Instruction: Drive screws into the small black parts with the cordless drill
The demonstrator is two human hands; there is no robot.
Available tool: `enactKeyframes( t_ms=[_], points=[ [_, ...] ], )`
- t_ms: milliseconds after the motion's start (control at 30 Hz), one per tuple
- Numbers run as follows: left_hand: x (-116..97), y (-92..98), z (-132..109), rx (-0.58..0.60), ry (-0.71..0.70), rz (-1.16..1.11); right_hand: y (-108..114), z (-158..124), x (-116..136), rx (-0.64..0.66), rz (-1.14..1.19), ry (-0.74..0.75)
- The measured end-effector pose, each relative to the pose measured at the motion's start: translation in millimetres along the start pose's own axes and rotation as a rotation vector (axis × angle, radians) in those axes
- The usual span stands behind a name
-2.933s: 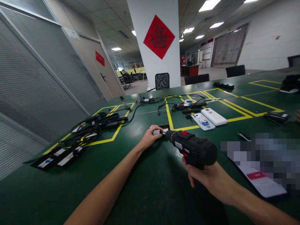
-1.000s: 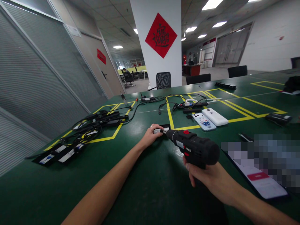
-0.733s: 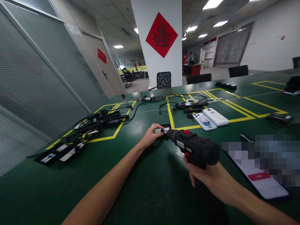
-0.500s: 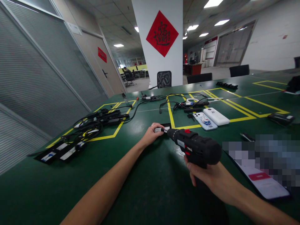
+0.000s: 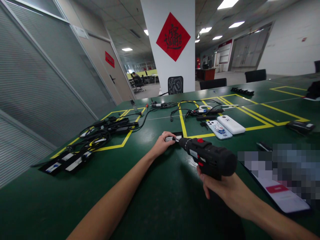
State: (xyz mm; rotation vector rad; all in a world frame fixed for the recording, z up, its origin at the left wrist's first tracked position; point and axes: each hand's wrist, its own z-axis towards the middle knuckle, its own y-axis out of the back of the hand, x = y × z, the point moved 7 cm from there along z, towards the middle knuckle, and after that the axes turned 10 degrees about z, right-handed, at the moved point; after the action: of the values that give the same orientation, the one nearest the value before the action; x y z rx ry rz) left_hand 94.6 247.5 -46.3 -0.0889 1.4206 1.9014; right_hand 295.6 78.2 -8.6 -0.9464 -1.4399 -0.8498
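On the green table point(image 5: 155, 200), the right hand point(image 5: 220, 188) grips a black cordless drill point(image 5: 208, 159), its bit on a small white part point(image 5: 170, 139) pinched by the left hand point(image 5: 161, 145). The fingers sit very near the bit — a slip could hurt them or spin the part toward the two phones point(image 5: 225, 126) behind.

Matt black plastic drill point(image 5: 212, 159); smooth, faintly glossy green table point(image 5: 155, 196).

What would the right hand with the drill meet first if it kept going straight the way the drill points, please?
Probably the small white part pinched by the left hand: the black drill in the right hand aims its tip right at it, apparently touching, though depth is unclear.
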Motion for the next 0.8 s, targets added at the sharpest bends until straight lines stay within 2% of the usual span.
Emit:
enactKeyframes(
  t_ms=[800],
  points=[
    [6.8,-2.0,0.0,-0.013,0.004,-0.016,1.9,0.0,-5.1,-0.014,0.016,-0.021]
  ],
)
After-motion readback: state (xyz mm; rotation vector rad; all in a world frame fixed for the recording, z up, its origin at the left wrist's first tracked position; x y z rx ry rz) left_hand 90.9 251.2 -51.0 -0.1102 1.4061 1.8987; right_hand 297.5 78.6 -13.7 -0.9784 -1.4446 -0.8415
